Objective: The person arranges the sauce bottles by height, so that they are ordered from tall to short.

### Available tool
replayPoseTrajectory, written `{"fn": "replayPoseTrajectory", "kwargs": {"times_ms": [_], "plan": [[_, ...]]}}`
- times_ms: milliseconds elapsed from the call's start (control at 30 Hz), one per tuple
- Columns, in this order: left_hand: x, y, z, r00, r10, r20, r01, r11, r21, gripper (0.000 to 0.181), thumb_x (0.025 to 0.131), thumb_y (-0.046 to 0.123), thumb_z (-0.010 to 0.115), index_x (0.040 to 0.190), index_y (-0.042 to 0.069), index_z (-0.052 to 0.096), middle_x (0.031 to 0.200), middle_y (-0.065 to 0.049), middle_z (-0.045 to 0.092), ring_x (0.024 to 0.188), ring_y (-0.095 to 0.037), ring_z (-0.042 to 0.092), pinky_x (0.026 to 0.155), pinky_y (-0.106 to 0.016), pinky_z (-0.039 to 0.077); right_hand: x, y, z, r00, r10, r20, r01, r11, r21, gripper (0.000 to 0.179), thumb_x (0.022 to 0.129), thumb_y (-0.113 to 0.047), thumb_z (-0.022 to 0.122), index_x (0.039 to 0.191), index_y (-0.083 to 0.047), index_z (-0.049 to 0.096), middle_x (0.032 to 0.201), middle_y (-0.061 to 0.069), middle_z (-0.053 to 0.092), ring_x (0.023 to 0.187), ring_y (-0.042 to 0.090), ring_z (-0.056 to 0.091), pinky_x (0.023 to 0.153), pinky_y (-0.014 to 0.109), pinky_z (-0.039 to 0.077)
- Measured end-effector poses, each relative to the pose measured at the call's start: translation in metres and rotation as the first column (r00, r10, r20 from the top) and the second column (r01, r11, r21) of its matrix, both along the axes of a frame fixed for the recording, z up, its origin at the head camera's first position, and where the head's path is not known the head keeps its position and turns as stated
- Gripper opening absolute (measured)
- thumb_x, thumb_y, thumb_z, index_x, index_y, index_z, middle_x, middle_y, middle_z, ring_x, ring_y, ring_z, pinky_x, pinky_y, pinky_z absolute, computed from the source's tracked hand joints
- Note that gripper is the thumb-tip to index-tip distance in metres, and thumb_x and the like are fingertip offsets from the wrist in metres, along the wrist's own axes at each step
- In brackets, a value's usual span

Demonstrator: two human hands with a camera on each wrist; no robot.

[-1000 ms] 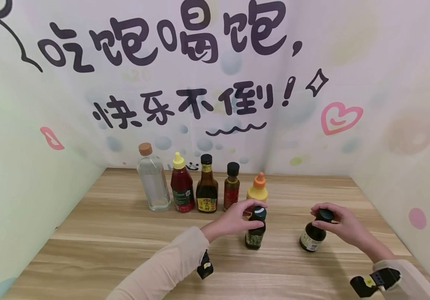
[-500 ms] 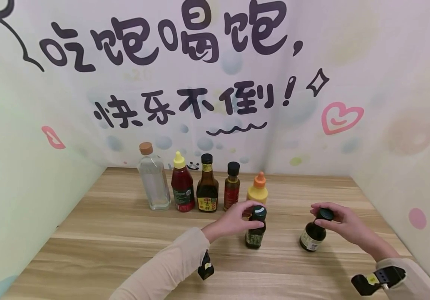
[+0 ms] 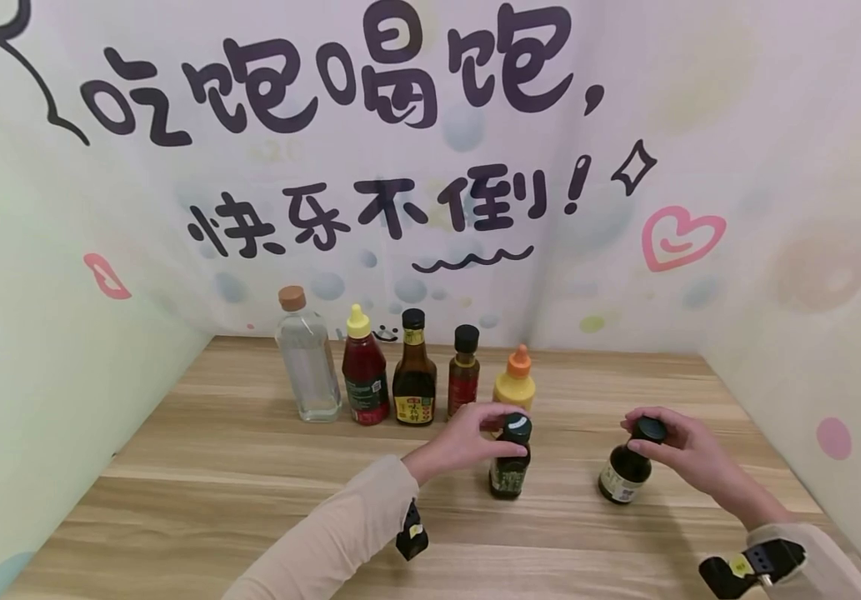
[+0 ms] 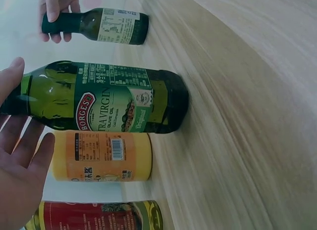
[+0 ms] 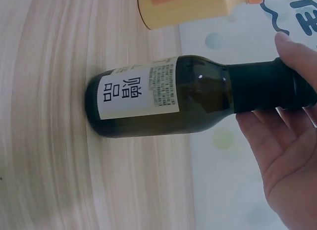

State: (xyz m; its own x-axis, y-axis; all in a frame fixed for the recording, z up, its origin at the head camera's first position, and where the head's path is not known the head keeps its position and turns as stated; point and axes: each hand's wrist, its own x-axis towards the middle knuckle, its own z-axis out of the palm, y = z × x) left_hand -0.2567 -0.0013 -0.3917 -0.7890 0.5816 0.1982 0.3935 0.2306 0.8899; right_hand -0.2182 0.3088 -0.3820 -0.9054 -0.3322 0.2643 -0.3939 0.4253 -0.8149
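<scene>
My left hand [image 3: 466,440] holds a small olive oil bottle [image 3: 508,478] by its dark cap and neck, thumb on the near side. In the left wrist view this olive oil bottle [image 4: 111,99] shows a green Borges label and stands on the tabletop. To its right, my right hand [image 3: 693,450] grips a second dark green glass bottle [image 3: 623,477] around its black neck. Seen from the right wrist, that glass bottle [image 5: 158,99] bears a cream label with a white sticker, and its base meets the wood. Both bottles stand roughly upright, apart from each other.
Behind the left hand stands a yellow squeeze bottle [image 3: 515,386] with an orange tip, partly hidden. Leftward in a row are a red-labelled bottle [image 3: 463,379], a soy sauce bottle [image 3: 414,383], a red sauce bottle [image 3: 365,383] and a clear bottle [image 3: 308,367]. A printed backdrop [image 3: 595,308] closes the rear.
</scene>
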Motion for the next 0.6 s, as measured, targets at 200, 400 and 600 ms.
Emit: {"fn": "replayPoseTrajectory", "kwargs": {"times_ms": [200, 400, 600], "plan": [[0.003, 0.003, 0.001, 0.999, 0.022, -0.026, -0.022, 1.0, 0.004, 0.041, 0.073, 0.018, 0.073, 0.111, 0.011, 0.062, 0.103, 0.0, 0.062, 0.088, -0.006, 0.057, 0.076, -0.025, 0.048, -0.001, 0.001, -0.002, 1.0, 0.02, 0.001, -0.02, 0.999, -0.04, 0.03, 0.083, -0.001, 0.059, 0.11, 0.009, 0.05, 0.099, -0.015, 0.06, 0.089, 0.001, 0.058, 0.069, 0.019, 0.049], [0.004, 0.007, 0.004, 0.998, 0.022, -0.056, -0.022, 1.0, -0.005, 0.042, 0.072, 0.019, 0.074, 0.111, 0.008, 0.061, 0.099, 0.0, 0.064, 0.085, -0.004, 0.058, 0.072, -0.02, 0.047, 0.0, 0.001, -0.003, 1.0, 0.01, 0.006, -0.009, 0.999, -0.039, 0.03, 0.084, -0.002, 0.059, 0.113, 0.003, 0.051, 0.1, -0.016, 0.06, 0.09, 0.001, 0.057, 0.069, 0.019, 0.049], [0.0, 0.014, 0.015, 0.997, 0.014, -0.069, -0.016, 0.999, -0.031, 0.044, 0.072, 0.021, 0.073, 0.112, 0.007, 0.06, 0.098, 0.001, 0.064, 0.084, -0.003, 0.058, 0.069, -0.017, 0.047, 0.001, 0.001, -0.004, 1.0, -0.009, -0.014, 0.008, 1.0, -0.022, 0.032, 0.084, -0.003, 0.059, 0.114, 0.004, 0.051, 0.1, -0.015, 0.06, 0.09, 0.001, 0.057, 0.069, 0.019, 0.049]]}}
